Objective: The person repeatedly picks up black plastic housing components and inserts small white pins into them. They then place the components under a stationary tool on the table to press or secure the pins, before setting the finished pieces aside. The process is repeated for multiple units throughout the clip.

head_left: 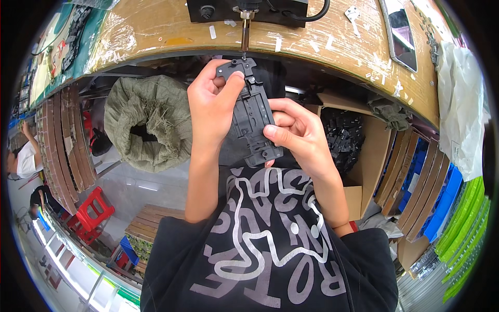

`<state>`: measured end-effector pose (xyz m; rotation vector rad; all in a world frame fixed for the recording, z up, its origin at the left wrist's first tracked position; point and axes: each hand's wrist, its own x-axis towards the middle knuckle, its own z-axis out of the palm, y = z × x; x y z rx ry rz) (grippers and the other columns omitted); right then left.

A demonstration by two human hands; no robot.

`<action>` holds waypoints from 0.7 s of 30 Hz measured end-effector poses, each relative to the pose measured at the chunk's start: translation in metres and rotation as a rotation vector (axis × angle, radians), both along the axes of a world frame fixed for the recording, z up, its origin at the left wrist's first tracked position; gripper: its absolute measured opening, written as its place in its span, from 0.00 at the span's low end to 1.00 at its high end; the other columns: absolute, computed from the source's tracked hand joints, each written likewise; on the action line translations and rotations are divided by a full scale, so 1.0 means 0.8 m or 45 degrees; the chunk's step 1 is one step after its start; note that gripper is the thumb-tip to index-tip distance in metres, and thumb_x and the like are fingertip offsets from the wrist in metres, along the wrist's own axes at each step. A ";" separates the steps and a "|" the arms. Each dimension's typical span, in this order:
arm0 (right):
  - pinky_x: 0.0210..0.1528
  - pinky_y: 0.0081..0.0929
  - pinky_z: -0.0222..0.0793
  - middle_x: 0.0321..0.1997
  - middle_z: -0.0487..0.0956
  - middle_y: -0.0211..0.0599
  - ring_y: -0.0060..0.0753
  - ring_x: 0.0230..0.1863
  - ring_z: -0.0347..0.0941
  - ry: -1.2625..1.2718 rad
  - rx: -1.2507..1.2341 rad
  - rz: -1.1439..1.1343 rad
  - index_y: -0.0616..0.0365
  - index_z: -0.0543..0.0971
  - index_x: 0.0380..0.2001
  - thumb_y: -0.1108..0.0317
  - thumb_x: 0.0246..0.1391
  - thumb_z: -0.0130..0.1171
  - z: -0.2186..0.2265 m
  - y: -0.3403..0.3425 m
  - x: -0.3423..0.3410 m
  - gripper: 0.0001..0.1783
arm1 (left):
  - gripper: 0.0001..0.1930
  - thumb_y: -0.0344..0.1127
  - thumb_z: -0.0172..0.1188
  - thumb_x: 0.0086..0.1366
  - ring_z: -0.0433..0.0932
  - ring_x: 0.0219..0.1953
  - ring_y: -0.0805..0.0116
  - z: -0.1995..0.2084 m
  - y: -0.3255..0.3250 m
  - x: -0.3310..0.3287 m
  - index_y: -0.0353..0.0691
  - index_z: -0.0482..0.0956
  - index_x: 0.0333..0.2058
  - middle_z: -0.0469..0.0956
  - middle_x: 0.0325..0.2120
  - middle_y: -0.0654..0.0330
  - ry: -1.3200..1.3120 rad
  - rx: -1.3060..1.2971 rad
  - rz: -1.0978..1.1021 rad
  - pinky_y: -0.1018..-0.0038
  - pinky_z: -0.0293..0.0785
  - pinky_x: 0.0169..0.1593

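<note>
Hands [212, 106] [304, 136], two, one part [251, 117], driver [246, 35] perhaps touching

Curled left grip [214, 102] beyond curled right grip [302, 133]

Workshop (bench machine [247, 15], parts carton [375, 156])

The ends of your left hand's [212, 106] fingers are hidden behind the black part [252, 122], and your right hand [304, 138] also has fingertips out of sight behind it. Whether the driver bit [245, 52] touches the part is too small for you to tell. The black housing [221, 10] above runs off the top edge, as does the phone [401, 41]. You can't make out the little pieces [340, 138] in the carton [377, 156] singly. The person [26, 160] at far left is blurred and partly cut off.
</note>
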<state>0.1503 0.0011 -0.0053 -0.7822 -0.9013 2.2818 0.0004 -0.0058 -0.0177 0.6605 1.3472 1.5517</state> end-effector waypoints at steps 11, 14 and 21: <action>0.20 0.18 0.71 0.29 0.75 0.40 0.22 0.26 0.71 -0.010 0.005 -0.004 0.69 0.65 0.42 0.75 0.47 0.53 -0.003 0.001 -0.001 0.18 | 0.06 0.25 0.52 0.54 0.68 0.24 0.84 -0.001 0.001 -0.001 0.32 0.70 0.32 0.73 0.23 0.64 0.025 0.021 0.010 0.86 0.64 0.27; 0.19 0.17 0.71 0.29 0.75 0.40 0.22 0.26 0.71 -0.006 0.002 -0.002 0.69 0.65 0.42 0.75 0.47 0.53 -0.004 0.001 -0.001 0.18 | 0.06 0.25 0.52 0.54 0.68 0.24 0.84 -0.003 -0.001 -0.002 0.32 0.70 0.32 0.73 0.23 0.65 0.018 0.010 0.002 0.86 0.65 0.27; 0.18 0.17 0.70 0.29 0.75 0.39 0.22 0.26 0.71 0.005 -0.026 -0.012 0.70 0.66 0.42 0.75 0.47 0.52 -0.009 0.003 -0.004 0.17 | 0.06 0.25 0.52 0.54 0.67 0.22 0.85 -0.004 0.004 -0.005 0.32 0.70 0.32 0.73 0.22 0.65 0.012 -0.032 0.013 0.87 0.64 0.25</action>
